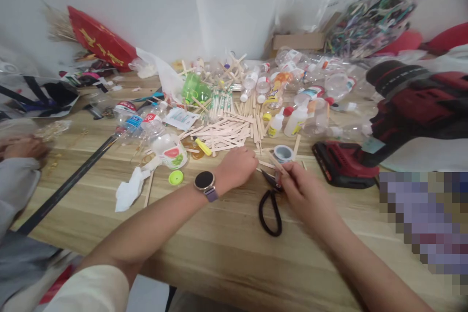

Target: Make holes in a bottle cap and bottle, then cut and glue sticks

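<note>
My right hand (300, 187) pinches a flat wooden craft stick (277, 162) between thumb and fingers. Just beneath that hand lie black-handled scissors (270, 210), partly covered by it. Beyond the stick is a small round grey container (283, 152). With a watch on its wrist, my left hand (238, 169) is closed over the near edge of a pile of loose craft sticks (230, 131). Its fingertips face away, so what they hold, if anything, is hidden. A pale stick end shows just right of its knuckles.
A red and black cordless drill (413, 107) stands at right. Two glue bottles (297, 119) and several plastic bottles (252, 80) crowd the back. Left are a yellow-handled cutter (202, 146), a green cap (176, 177), a tissue (129, 188) and another person's hand (27, 147).
</note>
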Tool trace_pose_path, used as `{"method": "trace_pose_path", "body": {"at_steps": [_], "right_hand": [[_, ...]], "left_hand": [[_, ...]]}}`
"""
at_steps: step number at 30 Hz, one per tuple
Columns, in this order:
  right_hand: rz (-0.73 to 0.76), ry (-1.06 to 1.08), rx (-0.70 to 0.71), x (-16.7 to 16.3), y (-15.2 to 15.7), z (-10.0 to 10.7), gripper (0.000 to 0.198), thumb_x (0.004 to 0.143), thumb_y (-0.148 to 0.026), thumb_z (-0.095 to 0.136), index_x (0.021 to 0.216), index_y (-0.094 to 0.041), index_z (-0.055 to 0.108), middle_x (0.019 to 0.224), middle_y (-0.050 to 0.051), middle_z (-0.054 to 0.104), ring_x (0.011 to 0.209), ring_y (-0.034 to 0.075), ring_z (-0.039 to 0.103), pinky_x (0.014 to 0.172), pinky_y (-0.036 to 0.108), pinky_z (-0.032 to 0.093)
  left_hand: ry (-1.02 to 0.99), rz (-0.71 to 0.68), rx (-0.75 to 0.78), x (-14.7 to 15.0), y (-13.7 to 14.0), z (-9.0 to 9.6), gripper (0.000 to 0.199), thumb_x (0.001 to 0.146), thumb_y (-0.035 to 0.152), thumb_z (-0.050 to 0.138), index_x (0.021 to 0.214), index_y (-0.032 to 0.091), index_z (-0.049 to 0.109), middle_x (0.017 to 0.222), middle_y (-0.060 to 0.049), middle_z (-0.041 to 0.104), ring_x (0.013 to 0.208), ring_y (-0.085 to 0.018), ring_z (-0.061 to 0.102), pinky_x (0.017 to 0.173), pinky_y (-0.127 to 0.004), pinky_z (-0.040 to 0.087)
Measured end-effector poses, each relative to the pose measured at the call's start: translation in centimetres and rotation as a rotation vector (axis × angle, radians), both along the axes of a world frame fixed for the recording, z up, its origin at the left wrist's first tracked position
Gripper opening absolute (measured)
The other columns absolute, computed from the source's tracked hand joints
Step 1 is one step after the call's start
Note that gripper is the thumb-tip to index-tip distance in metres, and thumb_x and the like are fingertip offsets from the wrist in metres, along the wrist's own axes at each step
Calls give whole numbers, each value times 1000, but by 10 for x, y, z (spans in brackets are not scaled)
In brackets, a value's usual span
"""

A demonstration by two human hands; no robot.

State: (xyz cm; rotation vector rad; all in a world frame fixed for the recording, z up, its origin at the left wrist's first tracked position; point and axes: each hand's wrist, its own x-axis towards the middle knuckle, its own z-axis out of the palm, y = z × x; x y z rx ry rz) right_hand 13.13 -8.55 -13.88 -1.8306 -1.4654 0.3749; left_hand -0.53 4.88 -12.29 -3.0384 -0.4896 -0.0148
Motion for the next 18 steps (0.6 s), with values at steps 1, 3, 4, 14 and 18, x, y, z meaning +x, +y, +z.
{"method": "trace_pose_path", "body": {"at_steps": [1, 3, 4, 14, 18], "right_hand": [[7, -41, -15, 0, 0, -3, 19, 90, -29, 38, 85, -20, 53, 75, 7, 63, 69, 20, 59, 61, 30, 45], [21, -92, -54, 0, -1, -8, 17, 87, -26, 39, 89, -19, 54, 86, 11, 66, 80, 24, 62, 69, 34, 47], [31, -114, -77, 0, -2, -9, 18, 87, -25, 40, 93, -18, 55, 90, 12, 66, 84, 24, 63, 72, 35, 47], [70, -187, -293, 4, -4, -5, 22, 80, -28, 65, 99, -19, 59, 70, 1, 62, 65, 19, 61, 55, 26, 39], [71, -189, -324, 3, -2, -5, 23, 81, -30, 63, 101, -20, 58, 66, -1, 60, 61, 18, 59, 53, 25, 36]], "left_hand": [[16, -21, 9, 6, 2, -1, 23, 93, 11, 46, 89, 11, 69, 92, -12, 68, 93, -25, 61, 79, -37, 47], [46, -55, 29, 12, 4, 0, 24, 94, 11, 45, 90, 10, 69, 91, -14, 69, 94, -26, 61, 79, -38, 46], [62, -74, 40, 13, 6, 1, 24, 94, 11, 46, 90, 10, 70, 92, -14, 69, 95, -26, 62, 80, -38, 45], [231, -57, 151, -30, 27, 27, 16, 86, 6, 53, 86, 10, 69, 93, -17, 72, 94, -28, 64, 85, -40, 44], [289, 35, 112, -47, 25, 38, 16, 85, 9, 52, 88, 12, 67, 81, -13, 73, 76, -24, 67, 73, -35, 46]]}}
